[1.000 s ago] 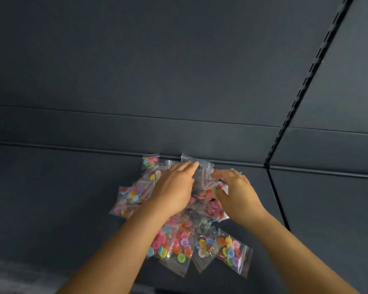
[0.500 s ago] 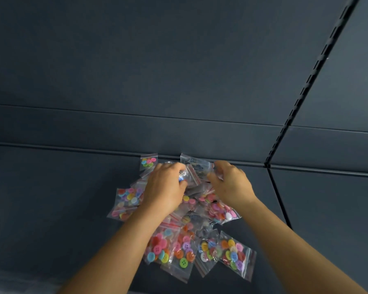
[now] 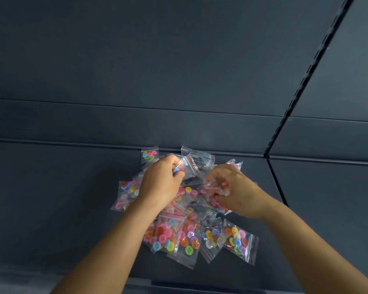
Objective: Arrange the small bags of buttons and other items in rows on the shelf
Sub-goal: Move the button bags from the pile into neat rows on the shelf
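Head view: left hand [image 3: 160,183] and right hand [image 3: 232,187] each pinch clear plastic button bags [image 3: 239,240] from the heap, apparently separating them for rows on the dark grey shelf [image 3: 51,187].

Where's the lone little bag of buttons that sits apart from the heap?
In the head view, the lone bag lies at the pile's far left corner, against the shelf's back edge, just beyond the left hand.

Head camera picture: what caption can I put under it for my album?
Two hands, left and right, each pinch a little bag from a messy pile of button bags on a dark shelf.
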{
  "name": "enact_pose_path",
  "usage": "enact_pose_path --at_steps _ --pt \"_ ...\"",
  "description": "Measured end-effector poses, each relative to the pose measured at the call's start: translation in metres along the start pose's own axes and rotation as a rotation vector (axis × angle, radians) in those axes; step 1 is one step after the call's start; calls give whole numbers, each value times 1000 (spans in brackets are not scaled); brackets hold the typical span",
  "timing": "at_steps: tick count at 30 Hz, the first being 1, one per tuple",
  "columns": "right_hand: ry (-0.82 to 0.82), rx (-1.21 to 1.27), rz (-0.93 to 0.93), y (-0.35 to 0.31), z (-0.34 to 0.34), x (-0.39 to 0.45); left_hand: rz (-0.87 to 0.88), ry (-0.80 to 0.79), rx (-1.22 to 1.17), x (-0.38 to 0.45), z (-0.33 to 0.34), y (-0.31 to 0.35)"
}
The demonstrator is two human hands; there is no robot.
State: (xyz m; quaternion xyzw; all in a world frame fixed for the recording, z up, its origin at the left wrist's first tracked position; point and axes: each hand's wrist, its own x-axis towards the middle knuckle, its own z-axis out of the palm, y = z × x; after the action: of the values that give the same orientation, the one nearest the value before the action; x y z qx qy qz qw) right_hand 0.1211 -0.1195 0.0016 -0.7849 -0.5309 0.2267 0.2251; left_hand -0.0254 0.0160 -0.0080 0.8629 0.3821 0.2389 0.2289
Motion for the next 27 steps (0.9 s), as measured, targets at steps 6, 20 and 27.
enact_pose_path --at_steps 6,20,27 --pt "348 32 -3 0 12 2 5 -11 -54 -7 1 7" --pt "451 533 206 5 -3 -20 12 -52 -244 -9 2 20" --pt "336 229 228 26 -25 -34 49 -59 -233 -12 12 34"
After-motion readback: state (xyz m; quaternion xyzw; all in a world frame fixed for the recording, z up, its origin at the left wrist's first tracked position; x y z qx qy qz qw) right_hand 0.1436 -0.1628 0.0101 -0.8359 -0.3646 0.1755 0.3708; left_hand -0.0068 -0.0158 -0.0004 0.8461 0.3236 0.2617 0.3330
